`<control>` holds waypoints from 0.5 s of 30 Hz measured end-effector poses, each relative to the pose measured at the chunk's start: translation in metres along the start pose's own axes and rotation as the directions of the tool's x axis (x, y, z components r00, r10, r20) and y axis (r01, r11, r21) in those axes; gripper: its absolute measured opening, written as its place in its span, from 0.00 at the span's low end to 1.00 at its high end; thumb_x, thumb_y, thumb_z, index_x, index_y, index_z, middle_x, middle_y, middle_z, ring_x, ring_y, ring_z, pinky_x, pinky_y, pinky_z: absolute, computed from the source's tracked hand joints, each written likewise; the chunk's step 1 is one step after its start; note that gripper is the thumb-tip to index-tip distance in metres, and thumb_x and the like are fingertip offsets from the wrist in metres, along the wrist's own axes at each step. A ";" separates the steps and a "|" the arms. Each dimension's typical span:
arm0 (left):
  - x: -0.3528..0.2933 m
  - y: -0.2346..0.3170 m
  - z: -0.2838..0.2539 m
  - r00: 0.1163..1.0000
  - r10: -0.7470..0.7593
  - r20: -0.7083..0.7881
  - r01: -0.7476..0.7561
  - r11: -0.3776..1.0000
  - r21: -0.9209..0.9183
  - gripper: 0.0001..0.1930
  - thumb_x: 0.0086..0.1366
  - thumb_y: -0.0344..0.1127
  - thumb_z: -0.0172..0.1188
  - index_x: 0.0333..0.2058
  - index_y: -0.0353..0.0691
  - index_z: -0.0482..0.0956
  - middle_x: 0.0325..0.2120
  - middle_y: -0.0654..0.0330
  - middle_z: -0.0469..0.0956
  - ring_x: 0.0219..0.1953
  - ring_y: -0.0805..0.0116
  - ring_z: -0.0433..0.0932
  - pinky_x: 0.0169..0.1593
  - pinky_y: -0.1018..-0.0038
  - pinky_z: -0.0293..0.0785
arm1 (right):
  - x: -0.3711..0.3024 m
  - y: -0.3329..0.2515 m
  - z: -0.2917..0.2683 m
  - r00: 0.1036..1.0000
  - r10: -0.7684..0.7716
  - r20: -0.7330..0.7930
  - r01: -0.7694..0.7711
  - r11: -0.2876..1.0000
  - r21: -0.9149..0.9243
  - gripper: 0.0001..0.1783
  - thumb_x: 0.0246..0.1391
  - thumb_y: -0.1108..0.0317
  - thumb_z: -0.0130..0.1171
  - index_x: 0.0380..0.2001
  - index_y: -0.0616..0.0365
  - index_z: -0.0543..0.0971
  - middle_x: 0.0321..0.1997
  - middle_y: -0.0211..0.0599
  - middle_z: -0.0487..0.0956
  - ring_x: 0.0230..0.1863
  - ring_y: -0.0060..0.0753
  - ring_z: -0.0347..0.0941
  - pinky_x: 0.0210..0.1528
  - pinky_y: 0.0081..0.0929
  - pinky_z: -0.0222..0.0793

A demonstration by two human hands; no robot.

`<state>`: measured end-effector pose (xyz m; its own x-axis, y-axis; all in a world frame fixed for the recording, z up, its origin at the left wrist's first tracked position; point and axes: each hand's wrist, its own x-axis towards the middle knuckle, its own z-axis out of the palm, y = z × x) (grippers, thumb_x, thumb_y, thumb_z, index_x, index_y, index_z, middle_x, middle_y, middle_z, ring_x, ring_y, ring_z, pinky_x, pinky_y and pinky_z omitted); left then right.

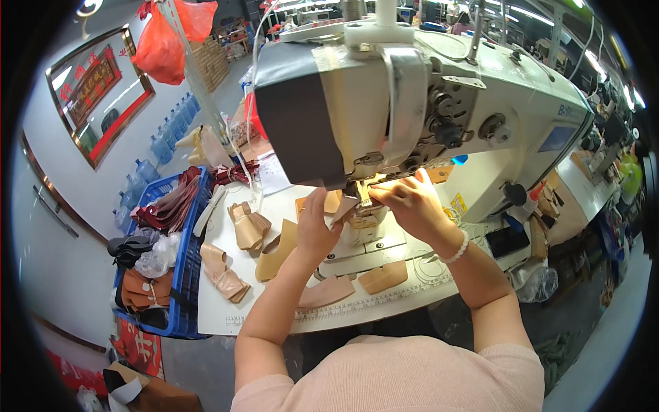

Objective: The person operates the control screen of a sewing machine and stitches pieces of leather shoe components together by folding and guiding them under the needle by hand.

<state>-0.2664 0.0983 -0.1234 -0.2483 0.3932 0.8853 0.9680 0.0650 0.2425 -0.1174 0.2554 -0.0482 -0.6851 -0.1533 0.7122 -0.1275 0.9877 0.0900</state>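
The left hand [318, 226] stood at the left of the sewing machine's [467, 103] needle area, its fingers curled in and the thumb side against a small pinkish-tan piece [347, 205]; its fingers looked closed on the edge of that piece. The piece lay beside the presser foot, above the middle of the white tabletop [211, 312]. The right hand [414, 206], with a beaded bracelet [458, 247] at the wrist, was across from it, its fingers bent and reaching in close to the foot; whether they pinched anything could not be told. The two hands were apart, with the foot between them.

Toward the tabletop's left edge lay a tan stack [248, 226] and, nearer the front left corner, a glossy bundle [224, 276]. A curved yellowish piece [276, 253] rested by the left forearm. Along the front edge ran a measuring strip [405, 293], with a flat tan piece [383, 277] just behind it.
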 end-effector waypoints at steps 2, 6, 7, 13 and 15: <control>-0.015 -0.013 -0.001 0.989 -0.150 0.002 0.149 0.982 0.120 0.32 0.46 0.22 0.62 0.53 0.41 0.66 0.35 0.58 0.78 0.37 0.54 0.77 0.37 0.65 0.74 | 0.001 0.001 0.002 0.999 -0.039 -0.037 0.040 0.999 0.010 0.16 0.43 0.75 0.54 0.37 0.47 0.76 0.35 0.23 0.77 0.36 0.28 0.71 0.45 0.37 0.61; -0.004 -0.021 -0.019 0.852 -0.485 0.196 0.511 0.852 -0.113 0.33 0.54 0.25 0.60 0.58 0.36 0.59 0.27 0.55 0.79 0.33 0.60 0.79 0.39 0.69 0.74 | 0.001 0.012 0.015 0.994 -0.100 -0.043 0.096 0.991 -0.094 0.20 0.39 0.77 0.58 0.38 0.43 0.79 0.30 0.23 0.77 0.28 0.29 0.70 0.36 0.32 0.62; 0.007 -0.024 -0.019 0.846 -0.520 0.117 0.531 0.807 -0.257 0.31 0.55 0.26 0.60 0.57 0.36 0.60 0.26 0.56 0.79 0.31 0.64 0.79 0.38 0.71 0.73 | -0.004 0.025 0.026 0.993 -0.017 -0.120 0.023 0.999 0.049 0.15 0.41 0.75 0.58 0.34 0.45 0.81 0.24 0.27 0.74 0.25 0.32 0.70 0.31 0.34 0.63; 0.056 -0.083 -0.018 0.653 -0.756 -0.041 0.648 0.586 -0.486 0.25 0.56 0.33 0.61 0.52 0.31 0.66 0.24 0.60 0.78 0.27 0.74 0.75 0.34 0.77 0.71 | 0.009 0.119 0.143 0.994 0.107 -0.037 -0.113 0.930 -0.350 0.13 0.53 0.63 0.51 0.30 0.62 0.77 0.33 0.39 0.78 0.37 0.37 0.73 0.44 0.33 0.67; 0.045 -0.118 -0.015 0.621 -0.779 -0.081 0.678 0.586 -0.444 0.25 0.56 0.34 0.62 0.51 0.31 0.67 0.24 0.59 0.78 0.27 0.71 0.76 0.35 0.76 0.72 | -0.005 0.091 0.151 0.976 0.216 -0.021 -0.216 0.960 -0.178 0.13 0.53 0.62 0.51 0.31 0.61 0.77 0.34 0.38 0.78 0.38 0.36 0.73 0.45 0.33 0.67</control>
<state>-0.3926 0.0949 -0.1068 -0.9117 0.1190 0.3932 0.3826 -0.1026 0.9182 -0.2338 0.3415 -0.1488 -0.6812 0.0640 0.7293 0.1530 0.9866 0.0563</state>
